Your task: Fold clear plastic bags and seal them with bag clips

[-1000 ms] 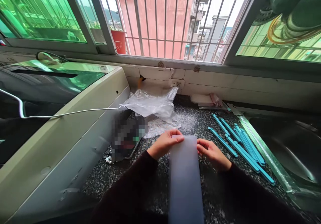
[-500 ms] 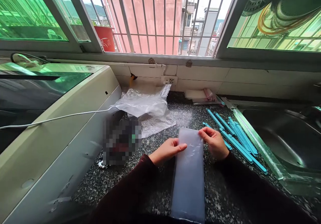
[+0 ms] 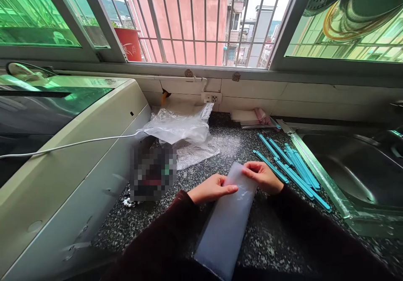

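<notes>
A long, narrow, translucent plastic bag [image 3: 225,226] is held over the speckled counter, its lower end slanting toward the bottom left. My left hand [image 3: 212,188] grips its left edge near the top, thumb lying over the front and fingers behind. My right hand [image 3: 262,176] pinches the upper right corner between thumb and fingers. Several turquoise plastic strips [image 3: 302,170] lie in a loose pile just right of my right hand. Whether anything is inside the bag I cannot make out.
A metal sink [image 3: 343,163] is set in at the right. Crumpled clear plastic [image 3: 185,132] lies at the back, beside a white machine [image 3: 126,117] with a white cable [image 3: 78,141] across it. Flat plastic packets [image 3: 252,117] rest by the wall. A blurred-out object [image 3: 153,172] stands left.
The bag has tilted, its lower end swinging left and its top leaning right. My right hand has shifted slightly left along the top. Both hands keep their hold.
</notes>
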{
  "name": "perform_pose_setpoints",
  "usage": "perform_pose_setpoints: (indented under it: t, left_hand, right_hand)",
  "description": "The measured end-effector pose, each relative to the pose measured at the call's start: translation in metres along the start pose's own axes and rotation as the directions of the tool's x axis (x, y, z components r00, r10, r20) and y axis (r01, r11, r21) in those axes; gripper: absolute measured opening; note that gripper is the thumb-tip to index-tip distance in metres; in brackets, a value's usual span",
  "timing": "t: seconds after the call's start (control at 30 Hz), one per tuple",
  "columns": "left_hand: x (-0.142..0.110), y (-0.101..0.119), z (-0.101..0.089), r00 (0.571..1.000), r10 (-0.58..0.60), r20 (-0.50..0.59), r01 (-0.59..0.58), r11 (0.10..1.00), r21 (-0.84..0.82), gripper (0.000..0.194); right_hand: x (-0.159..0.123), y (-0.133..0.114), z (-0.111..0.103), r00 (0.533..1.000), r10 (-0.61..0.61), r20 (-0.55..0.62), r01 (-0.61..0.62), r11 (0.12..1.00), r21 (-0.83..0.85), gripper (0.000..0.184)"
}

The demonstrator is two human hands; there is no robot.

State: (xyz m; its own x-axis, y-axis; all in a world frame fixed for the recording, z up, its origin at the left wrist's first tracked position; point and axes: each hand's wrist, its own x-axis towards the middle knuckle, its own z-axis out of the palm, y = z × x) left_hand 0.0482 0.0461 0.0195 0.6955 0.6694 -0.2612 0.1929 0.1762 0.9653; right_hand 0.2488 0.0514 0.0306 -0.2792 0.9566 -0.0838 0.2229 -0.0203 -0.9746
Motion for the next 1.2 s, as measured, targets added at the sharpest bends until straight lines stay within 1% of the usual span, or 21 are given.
perform_pose_setpoints:
  t: [0.07, 0.17, 0.27, 0.37, 0.43, 0.5, 0.57, 0.67, 0.7, 0.77, 0.83, 0.87, 0.9, 0.93, 0.97, 1.0, 1.03, 1.07, 1.1, 1.13, 1.2]
  left_hand:
    - [-0.002, 0.001, 0.0, 1.0, -0.01, 0.029, 0.009, 1.0, 0.027, 0.047]
    - [-0.005, 0.004, -0.001, 0.998, -0.053, 0.044, 0.05, 0.997, 0.06, 0.041]
    - [-0.006, 0.004, -0.001, 0.995, -0.079, 0.067, 0.076, 0.996, 0.051, 0.037]
    - [-0.007, 0.003, -0.001, 0.991, -0.077, 0.109, 0.068, 0.994, 0.08, 0.037]
    - [-0.007, 0.002, -0.001, 0.987, -0.062, 0.149, 0.047, 0.994, 0.102, 0.038]
    - [-0.006, 0.002, 0.001, 0.986, -0.033, 0.164, 0.023, 0.998, 0.063, 0.041]
    - [-0.004, 0.002, 0.003, 0.993, 0.014, 0.117, -0.01, 1.0, -0.028, 0.047]
    - [0.002, 0.001, 0.006, 0.999, 0.043, -0.031, -0.046, 0.991, -0.127, 0.053]
    - [0.003, 0.0, 0.006, 0.996, 0.037, -0.08, -0.049, 0.988, -0.146, 0.053]
    - [0.006, -0.001, 0.005, 0.983, 0.025, -0.18, -0.06, 0.98, -0.191, 0.053]
    - [0.007, -0.001, 0.002, 0.957, 0.034, -0.287, -0.11, 0.961, -0.254, 0.052]
    - [0.007, -0.001, 0.0, 0.94, 0.043, -0.34, -0.147, 0.947, -0.287, 0.051]
    - [0.007, -0.001, -0.001, 0.919, 0.051, -0.391, -0.184, 0.932, -0.311, 0.051]
    - [0.007, -0.001, -0.003, 0.897, 0.058, -0.439, -0.219, 0.92, -0.326, 0.05]
    - [0.007, 0.0, -0.005, 0.875, 0.062, -0.481, -0.248, 0.909, -0.335, 0.049]
    - [0.006, 0.001, -0.006, 0.852, 0.063, -0.52, -0.275, 0.899, -0.341, 0.048]
    - [0.006, 0.001, -0.007, 0.829, 0.061, -0.555, -0.296, 0.891, -0.345, 0.048]
    - [0.005, 0.002, -0.008, 0.809, 0.054, -0.585, -0.312, 0.883, -0.351, 0.047]
    - [0.005, 0.003, -0.008, 0.795, 0.042, -0.605, -0.32, 0.876, -0.36, 0.046]
    - [0.004, 0.004, -0.008, 0.787, 0.031, -0.616, -0.325, 0.87, -0.371, 0.046]
    - [0.003, 0.006, -0.007, 0.79, 0.022, -0.612, -0.327, 0.861, -0.39, 0.045]
  right_hand:
    - [0.0, 0.0, -0.004, 0.998, -0.008, -0.058, 0.009, 1.0, 0.013, 0.044]
    - [0.002, -0.002, -0.013, 0.987, -0.026, -0.161, 0.031, 0.999, 0.029, 0.043]
    - [0.003, -0.006, -0.021, 0.973, -0.039, -0.228, 0.047, 0.998, 0.03, 0.043]
    - [0.002, -0.008, -0.025, 0.971, -0.045, -0.234, 0.052, 0.998, 0.024, 0.044]
    - [0.0, -0.009, -0.025, 0.976, -0.061, -0.209, 0.064, 0.998, 0.006, 0.045]
    - [-0.001, -0.01, -0.021, 0.983, -0.074, -0.169, 0.07, 0.997, -0.029, 0.044]
    - [-0.001, -0.01, -0.014, 0.989, -0.081, -0.125, 0.072, 0.995, -0.068, 0.043]
    - [-0.001, -0.01, -0.003, 0.995, -0.079, -0.061, 0.072, 0.992, -0.099, 0.043]
    - [0.0, -0.009, 0.0, 0.994, -0.084, -0.064, 0.077, 0.993, -0.094, 0.043]
    - [0.003, -0.006, 0.004, 0.986, -0.099, -0.135, 0.093, 0.994, -0.051, 0.044]
    - [0.005, -0.002, 0.006, 0.963, -0.094, -0.253, 0.103, 0.994, 0.024, 0.049]
    - [0.005, 0.0, 0.007, 0.954, -0.077, -0.289, 0.098, 0.993, 0.059, 0.052]
    - [0.004, 0.001, 0.008, 0.956, -0.058, -0.289, 0.084, 0.993, 0.077, 0.052]
    - [0.003, 0.002, 0.01, 0.968, -0.04, -0.246, 0.06, 0.996, 0.073, 0.051]
    - [0.0, 0.002, 0.012, 0.985, -0.025, -0.169, 0.034, 0.998, 0.049, 0.05]
    - [-0.003, 0.002, 0.015, 0.998, -0.009, -0.067, 0.01, 1.0, 0.015, 0.048]
    - [-0.006, 0.002, 0.019, 0.999, 0.008, 0.04, -0.007, 1.0, -0.02, 0.046]
    - [-0.009, 0.002, 0.023, 0.991, 0.025, 0.132, -0.019, 0.999, -0.048, 0.044]
    - [-0.013, 0.002, 0.027, 0.979, 0.039, 0.198, -0.027, 0.998, -0.064, 0.043]
    - [-0.015, 0.002, 0.031, 0.97, 0.049, 0.239, -0.033, 0.997, -0.07, 0.041]
    - [-0.019, 0.004, 0.038, 0.963, 0.052, 0.265, -0.035, 0.997, -0.071, 0.038]
